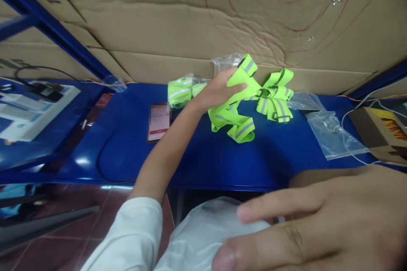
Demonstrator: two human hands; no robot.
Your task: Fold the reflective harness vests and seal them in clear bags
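Observation:
My left hand (219, 91) reaches out over the blue table (133, 152) and is closed on a neon-green reflective strap vest (237, 112), lifting it off the surface. A second bunched green strap vest (275, 97) lies just right of it. A bagged green vest (181, 91) sits left of my hand. My right hand (321, 220) is close to the camera at the lower right, fingers stretched out and pointing left, holding nothing, above white cloth (206, 233) at my body.
A phone (158, 122) lies face up on the table left of my forearm. Clear plastic bags (333, 135) lie at the right, a cardboard box (381, 135) beyond them. Cardboard sheets (222, 17) form the back wall. White boxes (32, 110) and cables sit far left.

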